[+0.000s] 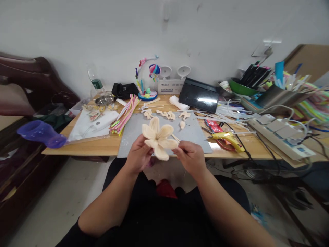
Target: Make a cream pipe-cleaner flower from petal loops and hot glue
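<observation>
Between my two hands, just above the table's front edge, is a cream-coloured fuzzy craft flower (pixel 158 137) with several pointed petals facing up. My left hand (pixel 140 154) is closed on its left side, the thumb pressed near the lower petals. On the other side, my right hand (pixel 191 156) pinches the tip of the right petal, and a thin pale stem shows just behind the fingers. Under the flower lies a grey mat (pixel 131 128). Small cream petal pieces (pixel 167 115) and a single bud-shaped piece (pixel 182 125) rest on its far part.
A yellow glue gun (pixel 227 139) and a white power strip (pixel 280 133) with cables lie to the right. Left of the mat are coloured pipe cleaners (pixel 125 115), a metal bowl (pixel 105 99) and a purple plastic vessel (pixel 41 133). A black tablet-like panel (pixel 199 94) leans behind.
</observation>
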The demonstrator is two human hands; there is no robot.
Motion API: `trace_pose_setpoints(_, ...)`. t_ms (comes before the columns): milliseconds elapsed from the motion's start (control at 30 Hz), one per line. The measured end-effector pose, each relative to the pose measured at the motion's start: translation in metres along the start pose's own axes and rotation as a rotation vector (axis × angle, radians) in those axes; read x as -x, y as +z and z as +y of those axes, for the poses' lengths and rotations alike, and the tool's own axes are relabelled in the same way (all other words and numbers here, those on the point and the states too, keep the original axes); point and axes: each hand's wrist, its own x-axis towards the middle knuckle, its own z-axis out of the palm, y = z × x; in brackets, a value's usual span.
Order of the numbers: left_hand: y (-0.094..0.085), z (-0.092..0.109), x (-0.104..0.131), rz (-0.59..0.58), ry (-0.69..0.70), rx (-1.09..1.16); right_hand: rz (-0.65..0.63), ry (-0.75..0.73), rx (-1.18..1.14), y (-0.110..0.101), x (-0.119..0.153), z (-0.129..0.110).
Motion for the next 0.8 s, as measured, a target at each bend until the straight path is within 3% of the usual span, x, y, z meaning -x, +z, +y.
trace_pose_setpoints(200, -0.003, 0.002, -0.002, -0.103, 0.082, 0.022, -0.028, -0.127, 0.024, 0.002, -0.005, 0.006)
trace_pose_setpoints(333, -0.007, -0.005, -0.001, -0.063, 0.178, -0.2, -0.056, -0.175, -0.008, 0.005, -0.005, 0.009)
trace_pose_setpoints(500, -0.008, -0.008, 0.001, -0.003, 0.296, -0.498, -0.068, -0.063, -0.149, 0.008, -0.001, 0.002)
trace_pose_setpoints(800, 0.002, 0.005, 0.0, -0.055, 0.509, -0.868, -0.043, -0.289, -0.009, 0.0, -0.004, -0.024)
